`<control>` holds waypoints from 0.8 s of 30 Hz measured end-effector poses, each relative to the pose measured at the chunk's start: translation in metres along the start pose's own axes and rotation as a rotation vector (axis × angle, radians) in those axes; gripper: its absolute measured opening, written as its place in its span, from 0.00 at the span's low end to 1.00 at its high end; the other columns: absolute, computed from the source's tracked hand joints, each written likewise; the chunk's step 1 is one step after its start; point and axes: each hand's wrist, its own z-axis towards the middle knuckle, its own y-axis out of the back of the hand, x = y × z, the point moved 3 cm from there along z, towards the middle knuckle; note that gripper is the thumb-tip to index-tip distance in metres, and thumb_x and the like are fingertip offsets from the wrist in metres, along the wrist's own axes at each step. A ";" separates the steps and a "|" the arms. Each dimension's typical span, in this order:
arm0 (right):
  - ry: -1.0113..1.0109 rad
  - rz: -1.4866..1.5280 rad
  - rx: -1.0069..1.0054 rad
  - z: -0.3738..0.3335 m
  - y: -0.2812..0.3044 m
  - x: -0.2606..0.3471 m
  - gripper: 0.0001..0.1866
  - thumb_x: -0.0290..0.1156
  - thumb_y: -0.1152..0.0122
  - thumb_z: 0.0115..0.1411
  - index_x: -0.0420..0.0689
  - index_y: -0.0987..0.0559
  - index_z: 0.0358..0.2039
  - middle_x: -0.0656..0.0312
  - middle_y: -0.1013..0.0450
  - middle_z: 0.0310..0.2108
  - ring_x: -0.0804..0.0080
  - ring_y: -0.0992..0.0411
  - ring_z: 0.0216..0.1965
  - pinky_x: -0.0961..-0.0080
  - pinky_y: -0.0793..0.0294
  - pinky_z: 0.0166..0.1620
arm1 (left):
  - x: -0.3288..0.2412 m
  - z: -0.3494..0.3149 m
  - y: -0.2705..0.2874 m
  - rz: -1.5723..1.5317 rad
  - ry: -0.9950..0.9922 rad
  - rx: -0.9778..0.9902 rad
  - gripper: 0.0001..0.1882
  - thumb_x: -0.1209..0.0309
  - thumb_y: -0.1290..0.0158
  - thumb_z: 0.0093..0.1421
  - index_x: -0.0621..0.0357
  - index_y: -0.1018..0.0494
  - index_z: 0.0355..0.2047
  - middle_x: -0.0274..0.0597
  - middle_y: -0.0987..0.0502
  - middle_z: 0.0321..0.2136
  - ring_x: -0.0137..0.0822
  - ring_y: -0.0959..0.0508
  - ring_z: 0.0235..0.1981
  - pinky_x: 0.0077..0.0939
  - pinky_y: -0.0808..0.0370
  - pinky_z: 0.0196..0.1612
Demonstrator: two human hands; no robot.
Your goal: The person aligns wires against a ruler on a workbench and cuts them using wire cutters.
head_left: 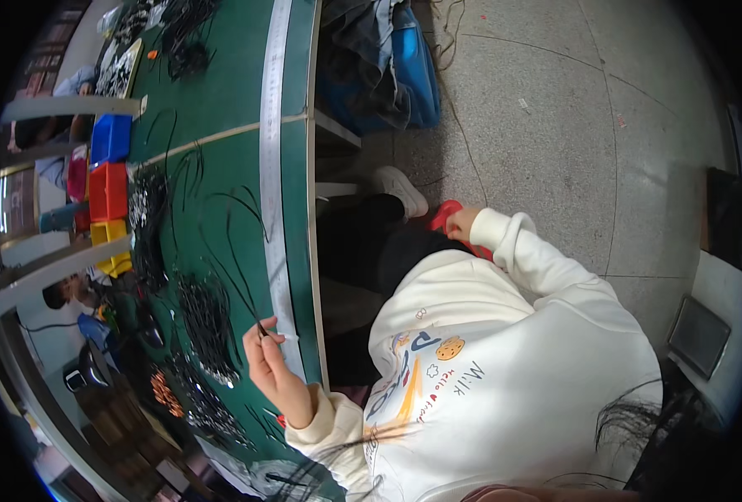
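Note:
My left hand point(275, 368) is over the near edge of the green table, its fingertips pinched around a thin black cable point(239, 280). Loose lengths of that cable curve away across the table top. Lower and to the right, beside my thigh, my right hand point(461, 223) is closed around a red object point(445, 212); its kind is unclear. Bundles of black cables point(204, 318) with silvery ends lie past my left hand. Close to my left wrist is a small red item point(281, 421), partly hidden by the sleeve.
A long white measuring strip point(276, 167) runs along the edge of the green table point(220, 159). Blue point(110, 139), red point(108, 191) and yellow point(112, 243) bins stand beyond the cables, by a metal frame. A blue crate point(417, 71) draped with dark cloth is on the floor.

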 end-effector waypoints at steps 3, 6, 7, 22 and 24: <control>-0.167 -0.123 0.142 -0.006 -0.053 -0.006 0.09 0.40 0.45 0.53 0.52 0.20 0.30 0.59 0.23 0.30 0.59 0.25 0.37 0.65 0.27 0.43 | -0.004 -0.001 -0.013 0.023 0.057 -0.045 0.12 0.72 0.61 0.64 0.67 0.30 0.37 0.40 0.26 0.40 0.23 0.36 0.30 0.15 0.39 0.35; -0.191 0.206 -0.042 0.051 -0.040 -0.031 0.09 0.35 0.49 0.52 0.51 0.20 0.31 0.59 0.23 0.33 0.59 0.25 0.38 0.66 0.28 0.44 | -0.011 0.046 -0.033 0.045 0.058 -0.003 0.13 0.69 0.64 0.66 0.60 0.40 0.24 0.56 0.29 0.47 0.38 0.30 0.49 0.35 0.38 0.55; -0.202 0.284 -0.072 0.062 -0.047 -0.042 0.10 0.33 0.50 0.51 0.51 0.20 0.31 0.58 0.23 0.33 0.59 0.25 0.38 0.66 0.28 0.44 | -0.022 0.057 -0.041 0.068 0.063 0.024 0.13 0.69 0.64 0.66 0.60 0.40 0.24 0.56 0.29 0.47 0.38 0.30 0.49 0.35 0.38 0.55; -0.856 0.949 -0.344 0.204 -0.223 -0.183 0.07 0.38 0.40 0.44 0.52 0.19 0.23 0.62 0.23 0.25 0.68 0.24 0.32 0.70 0.27 0.41 | -0.066 0.290 -0.209 -0.085 -0.165 -0.117 0.14 0.65 0.67 0.66 0.60 0.37 0.29 0.59 0.33 0.51 0.46 0.35 0.56 0.36 0.42 0.61; -0.914 0.940 -0.375 0.207 -0.233 -0.204 0.11 0.42 0.40 0.47 0.52 0.19 0.28 0.62 0.22 0.28 0.68 0.24 0.34 0.69 0.28 0.43 | -0.058 0.305 -0.213 -0.106 -0.118 -0.061 0.15 0.63 0.68 0.65 0.62 0.37 0.37 0.56 0.33 0.51 0.44 0.33 0.53 0.36 0.40 0.59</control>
